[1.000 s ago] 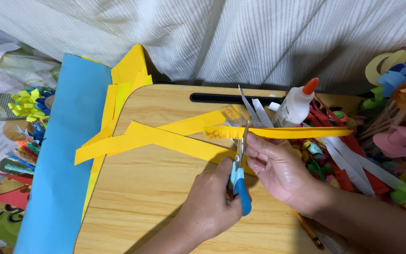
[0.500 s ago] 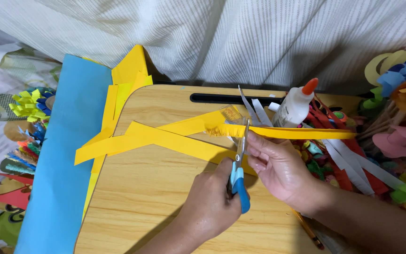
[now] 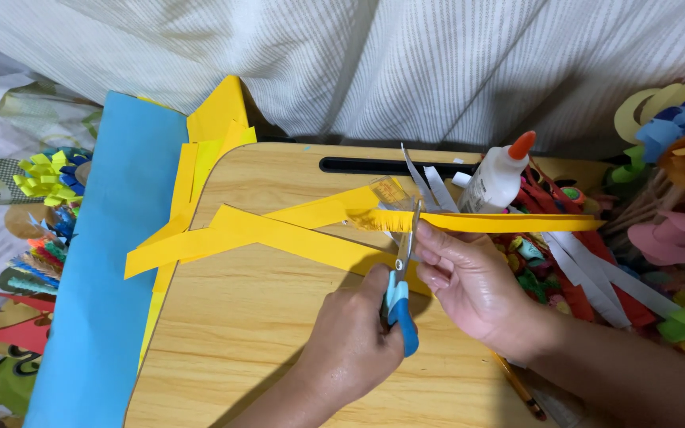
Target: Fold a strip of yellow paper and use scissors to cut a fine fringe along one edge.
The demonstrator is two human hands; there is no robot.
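Left hand (image 3: 354,341) is closed around the blue handles of a pair of scissors (image 3: 400,287), whose blades point up and away across the wooden lap desk (image 3: 255,333). The blade tips are met by a long yellow paper strip (image 3: 509,223), which is pinched in the fingers of the right hand (image 3: 469,277) and held level above the desk, its free end reaching to the right. Fine close cuts, like a fringe, are seen along the strip's edge just left of the blades. More yellow strips (image 3: 279,234) are laid crossed on the desk, and a blue paper sheet (image 3: 105,261) is spread along its left side. A white glue bottle (image 3: 497,176) with an orange cap is leaned just beyond the strip, near grey paper strips (image 3: 596,277). Paper flowers (image 3: 675,174) in several colours are heaped at the right.
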